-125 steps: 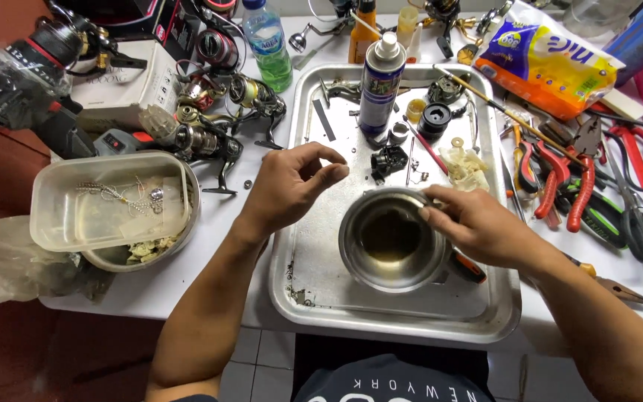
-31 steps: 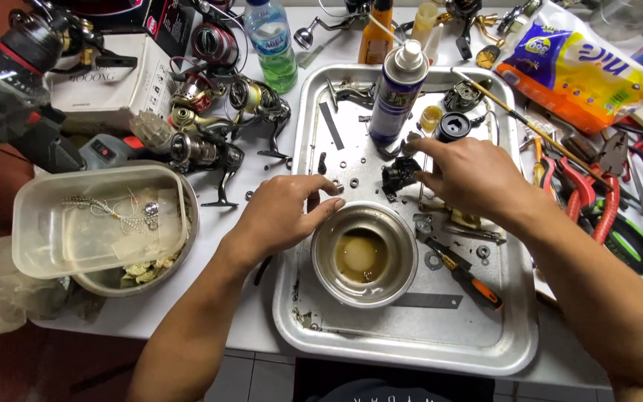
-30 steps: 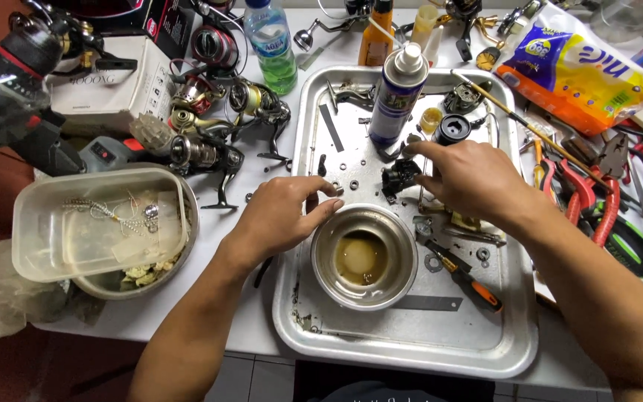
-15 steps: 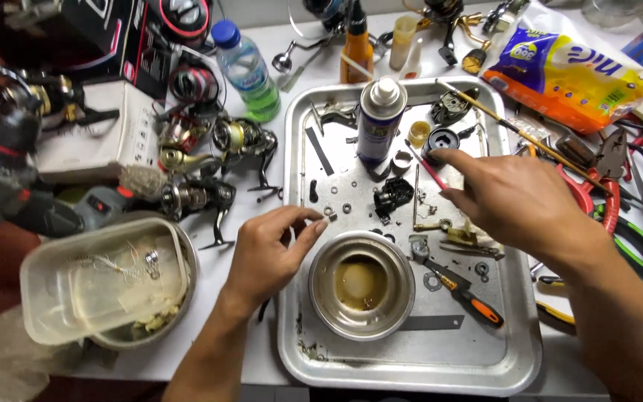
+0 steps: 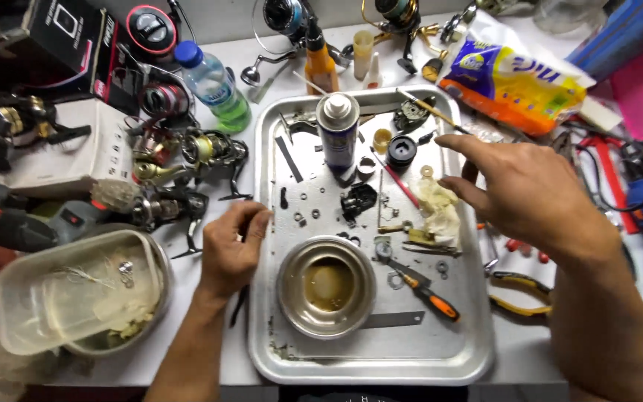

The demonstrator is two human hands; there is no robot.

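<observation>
Your left hand (image 5: pixel 231 249) rested at the left rim of the dented silver metal tray (image 5: pixel 448 357), its grip curled together, apparently on nothing. Your right hand (image 5: pixel 519 195) hovered over the tray's right edge, fingers spread and empty, above the crumpled pale rag (image 5: pixel 440 212). The round steel bowl of brownish liquid (image 5: pixel 326 286) sat near the tray's front edge. Small washers and dark reel parts lay loose toward the far edge, so reassembly looked unfinished.
</observation>
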